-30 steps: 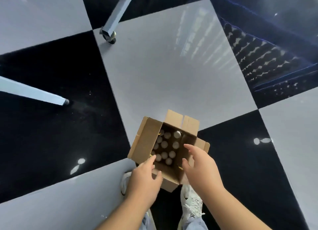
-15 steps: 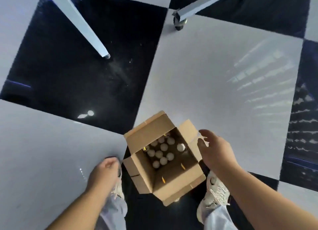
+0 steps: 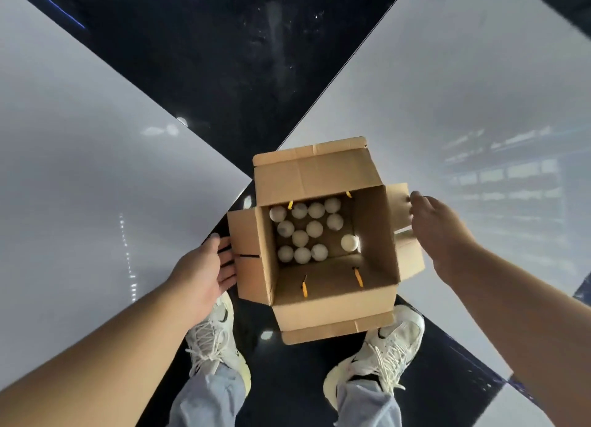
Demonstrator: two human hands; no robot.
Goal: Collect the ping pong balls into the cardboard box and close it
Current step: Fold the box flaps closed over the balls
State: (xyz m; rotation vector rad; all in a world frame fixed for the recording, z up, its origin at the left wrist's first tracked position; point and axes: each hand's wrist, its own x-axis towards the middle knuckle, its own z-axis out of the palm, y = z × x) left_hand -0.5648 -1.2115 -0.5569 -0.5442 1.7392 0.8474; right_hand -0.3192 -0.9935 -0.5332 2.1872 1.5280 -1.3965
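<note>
Glossy floor tiles point(image 3: 96, 170) in pale grey and black, laid in large squares, fill the scene and mirror streaks of light. At the meeting point of four tiles a cardboard box point(image 3: 374, 228) stands upright on the floor, open at the top, all four flaps turned outward. About a dozen white ping pong balls point(image 3: 315, 228) lie on its bottom, bunched toward the ten o'clock corner and touching one another. One more ball point(image 3: 349, 242) sits just apart at the cluster's three o'clock, near the right wall. Short orange strips point(image 3: 358, 278) show along the inside seams.

A person stands over the box, looking straight down. At the box's nine o'clock the left hand point(image 3: 204, 266) is released, palm toward the cardboard. Its straight fingers point(image 3: 228, 263) rest against the outer edge of the left flap point(image 3: 246, 234) and the thumb lies above. At three o'clock the right hand point(image 3: 441, 231) is seen from the back, reaching over the right flap point(image 3: 396, 202). One fingertip touches the flap, while the other fingers are hidden behind the hand, so whether it grips the cardboard cannot be told.

The far flap point(image 3: 313, 174) lies tilted back toward twelve o'clock. The near flap point(image 3: 335, 318) hangs outward at six o'clock, between the person's feet. A white laced shoe point(image 3: 214, 337) stands at the box's seven o'clock and the other shoe point(image 3: 390, 340) at five o'clock, both on a black tile. Light blue jeans point(image 3: 208, 398) run down from them to the picture's lower edge.
</note>
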